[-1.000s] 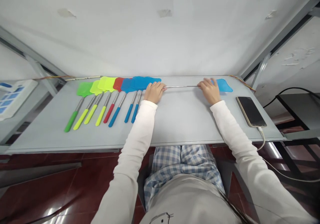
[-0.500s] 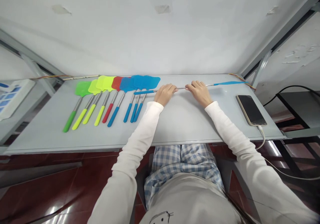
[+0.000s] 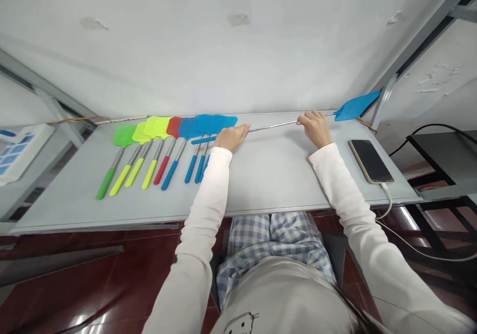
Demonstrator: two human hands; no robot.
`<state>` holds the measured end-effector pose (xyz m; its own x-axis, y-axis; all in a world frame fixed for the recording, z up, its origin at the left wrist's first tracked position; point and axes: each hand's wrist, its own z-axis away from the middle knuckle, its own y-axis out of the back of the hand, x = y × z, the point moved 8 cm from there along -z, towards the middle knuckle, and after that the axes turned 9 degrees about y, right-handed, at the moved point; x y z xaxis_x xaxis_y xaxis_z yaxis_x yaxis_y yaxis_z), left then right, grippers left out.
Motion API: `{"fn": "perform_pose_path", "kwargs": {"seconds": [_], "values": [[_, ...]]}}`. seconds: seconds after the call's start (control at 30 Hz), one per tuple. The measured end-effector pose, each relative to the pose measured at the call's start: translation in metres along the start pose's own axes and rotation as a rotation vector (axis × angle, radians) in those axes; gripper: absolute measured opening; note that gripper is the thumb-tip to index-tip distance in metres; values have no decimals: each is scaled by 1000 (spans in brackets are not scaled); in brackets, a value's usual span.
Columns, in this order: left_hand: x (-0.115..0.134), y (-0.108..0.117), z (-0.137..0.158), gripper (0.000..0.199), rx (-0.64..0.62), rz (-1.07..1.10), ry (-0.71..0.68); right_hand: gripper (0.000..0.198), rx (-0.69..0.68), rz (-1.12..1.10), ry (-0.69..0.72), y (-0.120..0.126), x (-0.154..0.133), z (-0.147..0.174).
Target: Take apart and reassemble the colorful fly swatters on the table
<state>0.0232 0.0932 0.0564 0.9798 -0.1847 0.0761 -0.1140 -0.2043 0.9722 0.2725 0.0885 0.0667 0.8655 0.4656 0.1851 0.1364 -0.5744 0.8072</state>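
Note:
A blue fly swatter [image 3: 274, 125] with a thin metal telescoping rod stretches between my two hands above the table. My left hand [image 3: 231, 137] is closed round it near its blue handle, which pokes out to the left. Farther along the rod, my right hand [image 3: 315, 127] grips it close to the blue paddle [image 3: 357, 106], whose flat face is turned partly toward me. Left of my hands, several swatters lie in a row with paddles overlapping: a green swatter [image 3: 106, 182], yellow ones [image 3: 149, 174], a red one [image 3: 161, 170] and blue ones [image 3: 170, 175].
A phone [image 3: 371, 161] with a white charging cable [image 3: 387, 197] lies on the right of the grey table [image 3: 276, 185]. Metal frame posts [image 3: 387, 93] rise at both ends, and a white wall [image 3: 238, 65] stands behind. A white and blue item [image 3: 20, 150] sits at far left.
My hands have moved apart, and the bare rod between them is longer. The paddle has risen and rotated from edge-on to show its face.

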Motion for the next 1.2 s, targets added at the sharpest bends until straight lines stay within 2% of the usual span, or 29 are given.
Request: {"fn": "perform_pose_path", "kwargs": {"seconds": [0.23,0.37,0.57,0.8,0.97,1.1,1.2], "values": [[-37,6,-4,48,85,16,90,35,12,64,-96,9,38,13],[-56,8,-4,49,121,62,167,37,-12,92,-112,11,48,17],[-59,5,-4,52,158,68,155,35,-18,88,-123,10,50,19],[-52,3,-1,53,117,74,176,28,-5,14,-167,1,55,24],[-74,9,1,52,140,83,323,30,-9,-46,-177,-6,68,32],[-91,8,4,54,108,77,458,30,-43,-104,-164,-7,63,32],[-100,11,8,51,141,99,528,35,92,-81,-221,16,60,32]]}}
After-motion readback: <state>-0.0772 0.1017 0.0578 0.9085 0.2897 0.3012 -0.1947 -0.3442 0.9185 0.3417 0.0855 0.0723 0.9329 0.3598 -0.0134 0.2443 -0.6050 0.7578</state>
